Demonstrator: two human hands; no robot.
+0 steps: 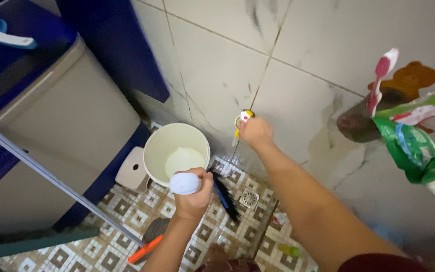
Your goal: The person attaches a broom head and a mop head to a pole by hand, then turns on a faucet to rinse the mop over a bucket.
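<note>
While the right hand (256, 132) closes over a small tap (243, 119) with a yellow and white handle that juts from the tiled wall (212, 75), the left hand (193, 199) is clamped on a pale blue rounded handle (185, 183), fingers wrapped tight around it. That handle sits just at the rim of one white bucket (176, 151), which stands on the patterned floor (127, 216) directly below the tap and holds a shallow pool of pale liquid at its bottom. What the blue handle belongs to cannot be told, since the rest of it is hidden by the hand. One dark brush (226, 197) with a blue grip lies on the floor just beside the left hand, near one square floor drain (249, 198). One small pale stool (133, 171) stands touching the bucket on its other side, against one large grey and blue washing machine (61, 116). One orange-handled tool (145, 249) lies on the floor tiles below the left forearm, and one small green object (289, 250) lies under the right forearm. High on the wall to the right hangs one brown bear-shaped holder (409, 80) carrying one pink and white toothbrush (382, 75) and two tubes (411, 146), one green and crumpled, one white with green and red. One grey metal bar (51, 176) runs aslant across the washing machine.
</note>
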